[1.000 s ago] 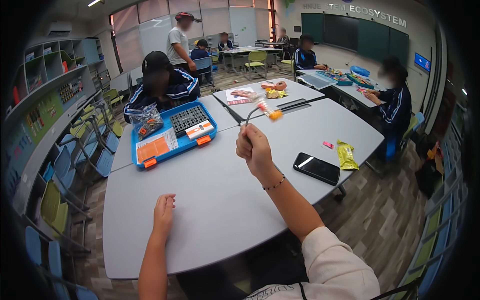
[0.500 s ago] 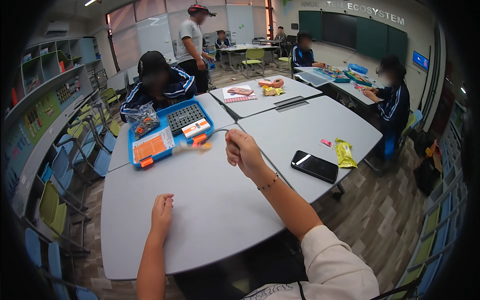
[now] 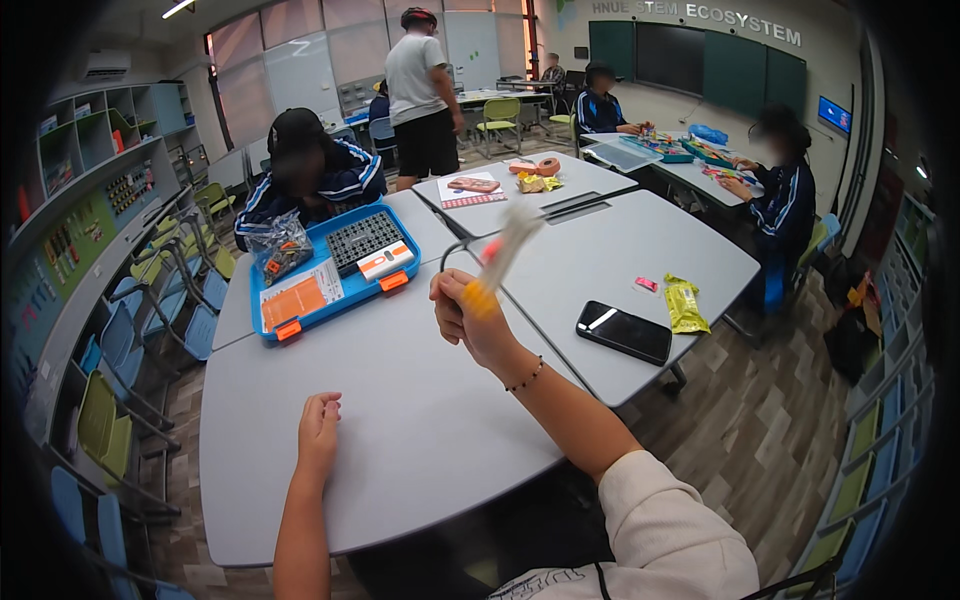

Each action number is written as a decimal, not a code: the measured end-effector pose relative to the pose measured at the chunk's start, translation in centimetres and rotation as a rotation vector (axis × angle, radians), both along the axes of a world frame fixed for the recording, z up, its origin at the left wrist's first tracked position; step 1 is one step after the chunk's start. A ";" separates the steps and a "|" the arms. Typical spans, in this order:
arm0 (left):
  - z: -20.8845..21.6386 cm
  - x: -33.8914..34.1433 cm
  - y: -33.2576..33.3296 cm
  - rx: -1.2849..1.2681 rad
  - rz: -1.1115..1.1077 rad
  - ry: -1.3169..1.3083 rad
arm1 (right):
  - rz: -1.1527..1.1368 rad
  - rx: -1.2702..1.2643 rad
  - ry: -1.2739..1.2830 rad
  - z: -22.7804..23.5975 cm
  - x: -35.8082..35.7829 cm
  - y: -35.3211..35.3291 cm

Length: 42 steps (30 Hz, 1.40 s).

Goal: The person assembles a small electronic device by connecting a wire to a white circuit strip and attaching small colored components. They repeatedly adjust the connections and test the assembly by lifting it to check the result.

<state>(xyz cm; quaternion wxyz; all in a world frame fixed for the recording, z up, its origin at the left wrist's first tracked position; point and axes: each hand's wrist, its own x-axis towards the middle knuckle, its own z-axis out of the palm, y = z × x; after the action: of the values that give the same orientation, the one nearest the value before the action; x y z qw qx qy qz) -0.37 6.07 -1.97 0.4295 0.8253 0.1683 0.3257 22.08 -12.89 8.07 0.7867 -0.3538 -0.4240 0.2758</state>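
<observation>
My right hand [image 3: 470, 318] is raised over the table, its fingers pinched around a dark cord [image 3: 447, 258]. A small clear, tube-like trinket [image 3: 511, 246] with yellow and pinkish-red parts appears to swing from that cord. Motion smears it, so its exact kind is unclear. It passes in front of the hand, tilted up and to the right. My left hand [image 3: 319, 428] rests on its side on the pale grey table [image 3: 400, 460]. Its fingers are loosely bent and apart from the thumb, with nothing seen in them.
Ahead lies a blue kit tray [image 3: 345, 325] with a bagged set of parts, a dark grid block and an orange-white module. A person [image 3: 310, 165] leans behind it. To the right are a black phone [image 3: 623, 332], a yellow-green packet [image 3: 686, 305] and a small pink wrapper [image 3: 647, 284].
The trinket has swung from left of my right hand to above and right of it. My left hand stays put. A standing person in the background has turned and moved right.
</observation>
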 end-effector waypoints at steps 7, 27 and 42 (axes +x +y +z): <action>0.1 -0.1 0.0 0.006 0.033 0.002 | -0.185 0.070 -0.015 0.0 -0.2 -0.1; 2.8 -1.2 -0.7 -0.875 -0.525 0.144 | -0.084 -0.507 -0.791 -8.7 -5.8 4.5; 2.8 -1.0 -0.3 -0.747 -0.318 0.225 | -0.042 -0.561 -0.374 -8.2 -4.0 4.5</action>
<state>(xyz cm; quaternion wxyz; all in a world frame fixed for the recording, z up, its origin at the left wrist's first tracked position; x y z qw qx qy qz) -1.40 5.77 0.83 0.7231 0.6589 0.1912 0.0796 18.04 -8.35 -0.15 0.5729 -0.6097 -0.4614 0.2954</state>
